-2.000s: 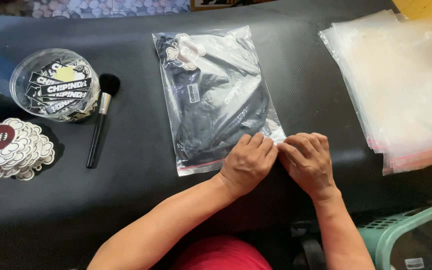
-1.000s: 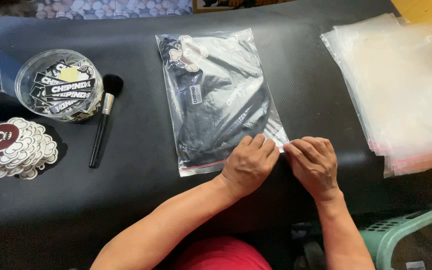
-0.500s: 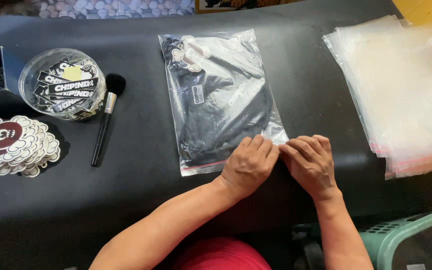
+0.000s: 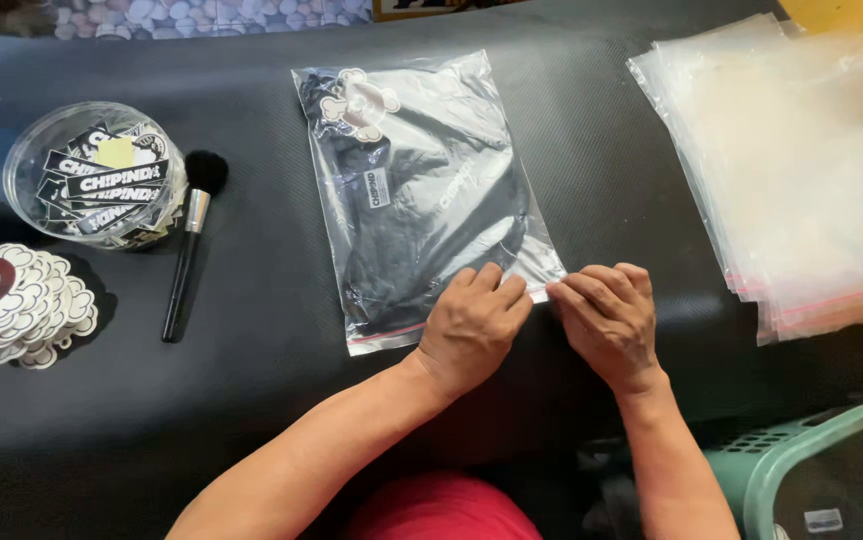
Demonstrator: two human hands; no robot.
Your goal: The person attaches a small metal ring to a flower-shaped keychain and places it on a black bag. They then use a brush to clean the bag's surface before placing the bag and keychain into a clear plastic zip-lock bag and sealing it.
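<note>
Here | zip bag (image 4: 421, 190) near-right seal pinched by left hand (image 4: 471, 325), right hand (image 4: 606, 320) | firm, even pressing along the strip was advised.

— What is the bag (image 4: 421, 190) made of?
— Clear glossy plastic, crinkled, with dark matt cloth (image 4: 431, 230) folded inside. The stack of bags (image 4: 801, 170) to the right is the same shiny film.
— And the table (image 4: 251, 380)?
— A black covering with a fine woven texture and a slight sheen.
— The brush (image 4: 189, 250)?
— Soft black bristles, a shiny metal collar, a smooth black handle. The tub (image 4: 91, 175) is clear plastic.
</note>
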